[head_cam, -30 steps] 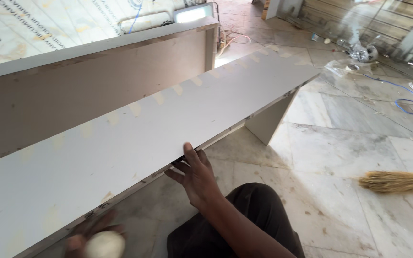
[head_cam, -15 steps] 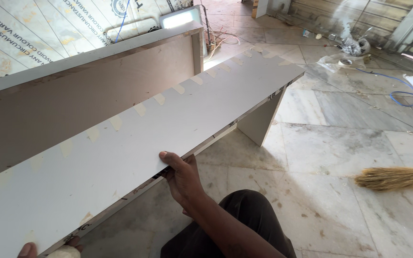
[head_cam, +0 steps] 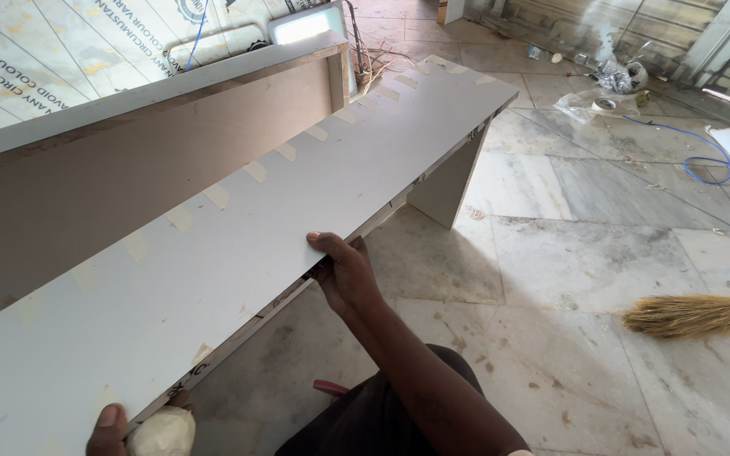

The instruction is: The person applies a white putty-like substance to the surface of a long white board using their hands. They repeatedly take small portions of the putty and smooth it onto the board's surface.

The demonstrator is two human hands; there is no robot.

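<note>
A: Right hand (head_cam: 346, 274): grip closed over near edge of long white board (head_cam: 297, 219), steadying it on its supports.

B: Left hand (head_cam: 110, 429): at board's lower end, holding pale lump (head_cam: 162, 432). Taped strips along far edge, against brown panel (head_cam: 128, 177).

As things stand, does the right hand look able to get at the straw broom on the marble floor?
Probably not without letting go: the right hand grips the long white laminated board's edge, and the straw broom lies well off to the right across bare floor.

Long board (head_cam: 297, 219) lying before upright panel (head_cam: 128, 169); broom (head_cam: 690, 314) on floor (head_cam: 568, 253) to right.
</note>
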